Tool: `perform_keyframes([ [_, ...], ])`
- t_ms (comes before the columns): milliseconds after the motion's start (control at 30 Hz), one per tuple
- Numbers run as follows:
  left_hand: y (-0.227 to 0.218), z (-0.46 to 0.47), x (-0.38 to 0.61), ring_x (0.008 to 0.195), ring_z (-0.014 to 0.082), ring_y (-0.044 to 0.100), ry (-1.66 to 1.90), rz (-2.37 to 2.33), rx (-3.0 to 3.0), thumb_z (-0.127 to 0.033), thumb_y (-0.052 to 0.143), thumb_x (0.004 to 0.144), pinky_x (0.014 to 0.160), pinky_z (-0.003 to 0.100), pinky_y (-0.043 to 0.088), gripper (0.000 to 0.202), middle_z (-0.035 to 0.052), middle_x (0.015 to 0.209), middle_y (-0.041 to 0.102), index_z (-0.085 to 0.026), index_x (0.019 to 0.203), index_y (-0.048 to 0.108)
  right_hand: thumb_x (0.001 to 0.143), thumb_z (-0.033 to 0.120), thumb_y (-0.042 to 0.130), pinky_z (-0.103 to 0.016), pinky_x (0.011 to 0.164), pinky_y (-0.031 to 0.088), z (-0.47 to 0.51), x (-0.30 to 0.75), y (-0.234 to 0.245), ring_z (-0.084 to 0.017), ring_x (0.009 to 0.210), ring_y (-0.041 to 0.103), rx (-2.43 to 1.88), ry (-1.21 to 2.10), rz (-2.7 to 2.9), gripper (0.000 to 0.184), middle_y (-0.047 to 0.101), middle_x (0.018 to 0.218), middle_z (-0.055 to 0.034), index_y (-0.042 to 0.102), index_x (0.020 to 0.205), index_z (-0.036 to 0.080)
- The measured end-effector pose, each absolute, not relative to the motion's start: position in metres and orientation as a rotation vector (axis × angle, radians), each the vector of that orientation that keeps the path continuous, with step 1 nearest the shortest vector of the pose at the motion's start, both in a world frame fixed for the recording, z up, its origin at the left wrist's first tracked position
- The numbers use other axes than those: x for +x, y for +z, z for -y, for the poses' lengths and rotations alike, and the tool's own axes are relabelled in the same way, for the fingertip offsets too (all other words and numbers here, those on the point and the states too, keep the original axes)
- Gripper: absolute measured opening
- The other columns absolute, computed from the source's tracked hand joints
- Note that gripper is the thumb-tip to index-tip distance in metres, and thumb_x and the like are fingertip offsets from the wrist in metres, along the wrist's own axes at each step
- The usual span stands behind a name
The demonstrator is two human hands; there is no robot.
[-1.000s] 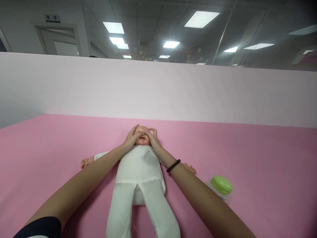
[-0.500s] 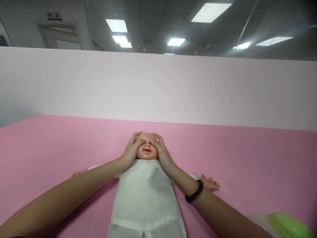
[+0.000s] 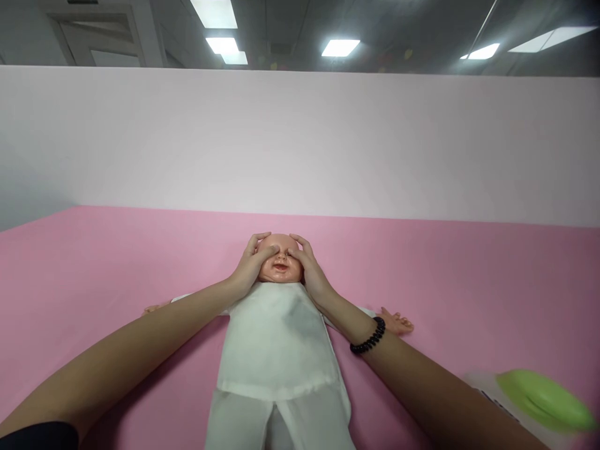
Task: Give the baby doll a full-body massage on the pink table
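A baby doll (image 3: 280, 340) in white top and trousers lies on its back on a pink surface, its arms spread out to the sides. My left hand (image 3: 250, 267) cups the side of its head on the left, thumb across the eye area. On the other side of the head, my right hand (image 3: 313, 273) mirrors it, thumb beside the nose. Fingertips of both hands curl over the top of the forehead. The doll's eyes are mostly covered; its nose and mouth show between my thumbs. My forearms pass over the doll's arms.
A white wall panel (image 3: 300, 140) rises behind the pink surface (image 3: 469, 281). At the lower right, partly behind my right forearm, lies a white pack with a green lid (image 3: 546, 399). A black coil band (image 3: 369, 337) circles my right wrist.
The view has tilted down, so the doll, hands and wall sit higher in the picture and more of the trousers shows. Both hands stay on the doll's head, with barely any thumb movement.
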State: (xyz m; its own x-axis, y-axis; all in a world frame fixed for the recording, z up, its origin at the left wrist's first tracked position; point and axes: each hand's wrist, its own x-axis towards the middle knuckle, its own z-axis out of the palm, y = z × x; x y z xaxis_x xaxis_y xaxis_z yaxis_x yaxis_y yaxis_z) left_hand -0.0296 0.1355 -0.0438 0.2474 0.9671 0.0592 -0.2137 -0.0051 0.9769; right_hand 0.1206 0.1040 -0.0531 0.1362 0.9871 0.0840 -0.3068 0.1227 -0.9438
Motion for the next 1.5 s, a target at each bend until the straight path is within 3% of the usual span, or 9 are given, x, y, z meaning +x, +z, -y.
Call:
perform_keyframes([
  [133,-0.043,-0.136,-0.029,0.107,0.0221,0.071,1.158,-0.888,1.168,-0.035,0.07,0.087,0.093,0.034,0.059,0.05,0.0061,0.124,0.068,-0.028,0.136,0.059,0.073,0.045,0.071,-0.037,0.098,0.056,-0.107,0.121,-0.057,-0.025,0.114,0.066,-0.906,1.205,0.918,0.063,0.068,0.118,-0.0011,0.057,0.133,0.033],
  [367,-0.047,-0.137,-0.032,0.107,0.024,0.072,1.142,-0.84,1.192,-0.041,0.082,0.083,0.093,0.037,0.06,0.063,0.0074,0.126,0.067,-0.03,0.14,0.057,0.074,0.052,0.079,-0.038,0.098,0.057,-0.105,0.12,-0.054,-0.024,0.113,0.066,-0.98,1.157,0.969,0.068,0.066,0.124,-0.0011,0.056,0.135,0.034],
  [633,-0.043,-0.136,-0.029,0.106,0.0229,0.072,1.159,-0.902,1.152,-0.036,0.072,0.086,0.093,0.035,0.06,0.054,0.0057,0.122,0.068,-0.029,0.137,0.058,0.075,0.046,0.071,-0.037,0.1,0.057,-0.108,0.12,-0.056,-0.025,0.116,0.066,-0.942,1.178,0.923,0.06,0.069,0.116,-0.0001,0.057,0.132,0.033],
  [900,-0.046,-0.136,-0.033,0.107,0.0239,0.072,1.119,-0.853,1.175,-0.039,0.081,0.082,0.096,0.038,0.059,0.064,0.0078,0.126,0.066,-0.03,0.14,0.055,0.073,0.049,0.081,-0.036,0.097,0.058,-0.098,0.12,-0.048,-0.024,0.112,0.068,-0.986,1.18,0.963,0.067,0.067,0.124,-0.0009,0.056,0.134,0.034],
  [1200,-0.037,-0.131,-0.03,0.106,0.0226,0.071,1.132,-0.879,1.137,-0.033,0.07,0.084,0.094,0.035,0.059,0.053,0.0052,0.12,0.068,-0.027,0.135,0.057,0.071,0.041,0.078,-0.032,0.091,0.055,-0.103,0.119,-0.052,-0.022,0.107,0.067,-0.887,1.234,0.846,0.062,0.07,0.107,0.0019,0.06,0.129,0.033],
  [1500,-0.045,-0.135,-0.032,0.104,0.0236,0.073,1.137,-0.806,1.11,-0.038,0.085,0.08,0.09,0.036,0.061,0.066,0.0074,0.128,0.066,-0.03,0.139,0.057,0.071,0.048,0.083,-0.036,0.095,0.056,-0.101,0.12,-0.05,-0.023,0.109,0.067,-0.968,1.192,0.913,0.067,0.068,0.114,0.0004,0.059,0.132,0.033],
])
